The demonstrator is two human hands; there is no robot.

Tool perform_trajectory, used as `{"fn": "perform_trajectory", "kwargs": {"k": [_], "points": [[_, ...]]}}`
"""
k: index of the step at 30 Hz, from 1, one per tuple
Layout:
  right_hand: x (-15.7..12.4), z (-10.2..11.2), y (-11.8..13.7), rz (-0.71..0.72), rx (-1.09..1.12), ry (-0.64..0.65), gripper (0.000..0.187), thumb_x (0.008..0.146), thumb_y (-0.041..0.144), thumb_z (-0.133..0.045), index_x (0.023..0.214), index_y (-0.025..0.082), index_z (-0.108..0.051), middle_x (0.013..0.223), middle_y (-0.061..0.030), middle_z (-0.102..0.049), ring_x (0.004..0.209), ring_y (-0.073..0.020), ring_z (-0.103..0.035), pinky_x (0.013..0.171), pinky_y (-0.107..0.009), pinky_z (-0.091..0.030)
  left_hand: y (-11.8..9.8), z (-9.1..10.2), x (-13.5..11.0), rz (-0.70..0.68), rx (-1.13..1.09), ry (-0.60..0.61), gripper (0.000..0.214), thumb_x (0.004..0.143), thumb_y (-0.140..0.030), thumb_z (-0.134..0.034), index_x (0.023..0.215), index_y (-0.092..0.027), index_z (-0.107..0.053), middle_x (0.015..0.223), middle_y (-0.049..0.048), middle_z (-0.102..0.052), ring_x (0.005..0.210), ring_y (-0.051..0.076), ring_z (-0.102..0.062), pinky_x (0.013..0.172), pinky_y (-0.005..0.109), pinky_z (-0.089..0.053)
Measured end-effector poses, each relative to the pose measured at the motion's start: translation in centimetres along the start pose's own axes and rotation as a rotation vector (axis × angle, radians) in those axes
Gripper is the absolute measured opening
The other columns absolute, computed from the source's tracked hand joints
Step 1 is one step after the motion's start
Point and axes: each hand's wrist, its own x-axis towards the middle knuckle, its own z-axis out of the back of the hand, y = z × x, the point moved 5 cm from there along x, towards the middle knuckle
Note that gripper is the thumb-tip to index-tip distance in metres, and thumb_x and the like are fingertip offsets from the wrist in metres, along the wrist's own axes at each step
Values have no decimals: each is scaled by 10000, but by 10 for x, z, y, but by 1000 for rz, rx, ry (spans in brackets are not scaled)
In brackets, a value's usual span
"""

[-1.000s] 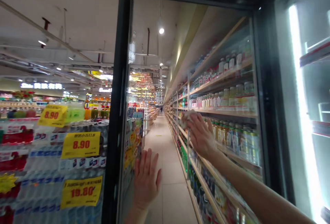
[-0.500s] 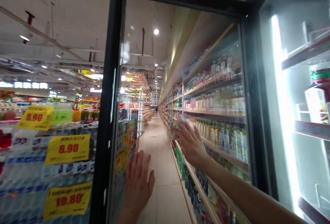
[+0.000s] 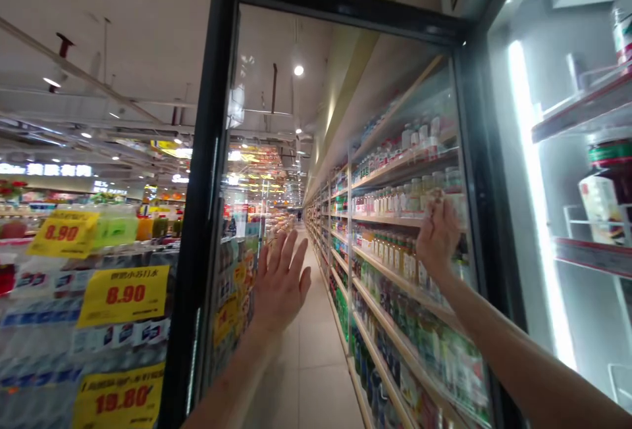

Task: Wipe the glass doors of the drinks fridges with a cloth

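Right of centre, the right hand (image 3: pixel 437 238) holds a pale, crumpled cloth (image 3: pixel 437 197) under bunched fingers at a tall, black-framed glass door (image 3: pixel 340 2). Lower centre, the left hand (image 3: pixel 282 279) spreads its fingers wide, empty, contact with the pane unclear. A hard push could swing the door; a slack grip could drop the cloth. Lower left, yellow rectangular price signs (image 3: pixel 124 295) read “8.90” twice and “19.80”, their smaller characters mostly blurred.

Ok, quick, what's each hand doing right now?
Left hand: open, nothing visibly held.
Right hand: holding a crumpled whitish cloth.
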Motion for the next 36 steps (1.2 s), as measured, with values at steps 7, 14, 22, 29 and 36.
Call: {"fn": "perform_trajectory", "kwargs": {"k": [7, 14, 22, 29, 36], "points": [[-65, -3, 67, 655, 90, 258, 501, 851, 214, -402, 1347, 282, -412, 1407, -50, -429, 1343, -225, -313, 1110, -481, -185, 1, 0, -2, -29, 10, 2, 539, 856, -259, -471, 1378, -207, -345, 1418, 90, -394, 1357, 241, -271, 1110, 444, -182], [18, 0, -30, -27, -76, -29, 473, 889, 317, -309, 1312, 181, -470, 1389, -169, -421, 1293, -320, -364, 968, -591, -312, 1, -2, -3, -39, 53, -16, 503, 848, -243, -475, 1342, -179, -398, 1401, 98, -417, 1348, 249, -292, 1105, 445, -205], [-11, -13, 55, 554, -9, 212, 444, 865, 227, -396, 1303, 266, -463, 1391, -61, -449, 1329, -220, -334, 1095, -489, -200, 5, -5, -5, -27, 15, -15, 506, 855, -252, -466, 1352, -204, -386, 1400, 85, -420, 1345, 237, -300, 1109, 434, -194], [14, -25, 79, 385, 18, 215, 450, 863, 239, -367, 1300, 225, -474, 1439, -91, -376, 1349, -269, -285, 1057, -533, -240, 6, -6, -6, 9, -6, 15, 459, 868, -275, -446, 1319, -194, -432, 1400, 82, -421, 1337, 239, -316, 1107, 441, -193], [13, -28, 101, 548, 27, 232, 425, 870, 229, -369, 1278, 246, -489, 1423, -59, -408, 1345, -231, -302, 1070, -488, -240, 4, -3, -4, 0, 1, -5, 435, 867, -283, -451, 1293, -194, -463, 1388, 73, -439, 1319, 229, -349, 1107, 414, -196]]}}
